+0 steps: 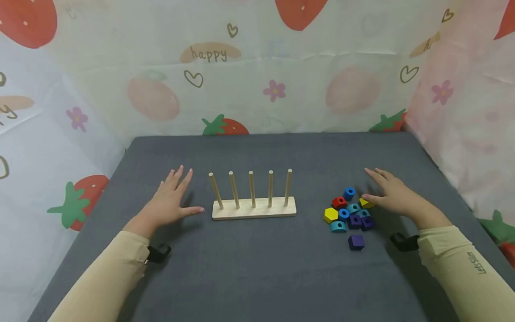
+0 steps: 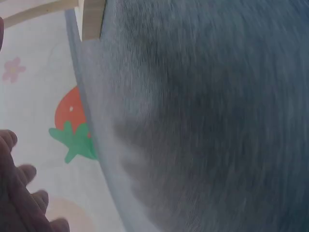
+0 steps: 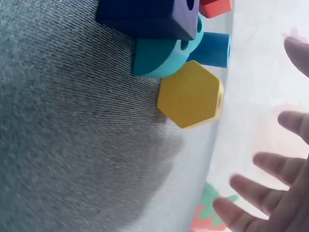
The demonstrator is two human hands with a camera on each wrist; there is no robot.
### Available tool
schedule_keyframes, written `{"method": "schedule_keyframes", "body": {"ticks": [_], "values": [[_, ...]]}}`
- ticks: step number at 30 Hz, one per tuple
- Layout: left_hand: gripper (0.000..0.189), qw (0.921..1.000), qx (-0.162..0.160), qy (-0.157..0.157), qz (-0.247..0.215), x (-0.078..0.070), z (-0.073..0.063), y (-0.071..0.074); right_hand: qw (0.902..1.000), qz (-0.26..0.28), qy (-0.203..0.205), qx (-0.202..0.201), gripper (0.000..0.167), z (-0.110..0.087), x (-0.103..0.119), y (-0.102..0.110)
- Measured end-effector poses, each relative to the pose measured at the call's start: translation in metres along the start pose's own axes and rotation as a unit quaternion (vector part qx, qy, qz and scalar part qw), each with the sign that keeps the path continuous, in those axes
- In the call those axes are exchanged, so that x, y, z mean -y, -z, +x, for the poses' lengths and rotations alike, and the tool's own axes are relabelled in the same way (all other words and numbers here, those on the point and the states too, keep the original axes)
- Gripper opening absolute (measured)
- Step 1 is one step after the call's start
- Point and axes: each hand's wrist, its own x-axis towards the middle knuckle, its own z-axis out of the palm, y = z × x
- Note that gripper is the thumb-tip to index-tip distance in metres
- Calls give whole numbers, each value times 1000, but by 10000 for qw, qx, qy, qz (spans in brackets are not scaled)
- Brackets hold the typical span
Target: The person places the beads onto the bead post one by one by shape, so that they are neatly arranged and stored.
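From my head feed, I see the pale left sleeve (image 1: 106, 273) filling the lower left of the frame and the right sleeve (image 1: 458, 259) the lower right, with a black band (image 1: 158, 253) at the left wrist and another black band (image 1: 404, 242) at the right. Under them spreads the grey table (image 1: 257, 277).

Right of centre, a purple block (image 1: 356, 243) sits just apart from the pile, on its near side. The pile packs together a teal half-round (image 1: 338, 227), a yellow hexagon (image 1: 331, 215), more purple and teal pieces, a blue ring (image 1: 344, 214), a red block (image 1: 339, 202) and, farthest, a blue cylinder (image 1: 349, 193).

My left hand (image 1: 166, 205) is left of centre, fingers straight and spread, thumb pointing at the rack (image 1: 253, 213) but short of it. My right hand (image 1: 396, 194) has its fingers extended and parted; on the right wrist feed I see a gap between it and the yellow piece (image 3: 188, 94).

The rack lies mid-frame, five pegs (image 1: 252, 190) in a row on its base. Behind, across the top, hangs a strawberry-print backdrop (image 1: 297, 58).
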Motion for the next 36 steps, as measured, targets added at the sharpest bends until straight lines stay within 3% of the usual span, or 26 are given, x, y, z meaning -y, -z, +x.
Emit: {"method": "schedule_keyframes", "body": {"ticks": [4, 7, 10, 17, 19, 27, 34, 36], "values": [[112, 9963, 45, -252, -823, -3, 4, -13, 9987, 489, 138, 96, 82, 0, -8, -6], [112, 9899, 30, -495, -1326, -7, 5, -22, 9950, 983, 22, 191, 81, 0, -14, -11], [112, 9817, 65, -522, -1830, -12, 7, -26, 9901, 1375, -128, 260, 80, 0, -20, -15], [110, 9401, 237, -394, -3378, -19, 14, -37, 9813, 1862, -311, 383, 74, -1, -26, -22], [107, 9362, 262, -337, -3489, -21, 14, -40, 9817, 1830, -332, 402, 72, 0, -27, -24], [92, 9425, 168, -123, -3335, -25, 18, -50, 9828, 1767, -289, 462, 53, 1, -28, -28], [62, 9671, -105, -49, -2540, -24, 17, -56, 9848, 1662, -328, 370, 36, 4, -28, -28], [59, 9678, -123, -50, -2513, -24, 17, -56, 9845, 1684, -352, 356, 32, 5, -29, -28]]}}
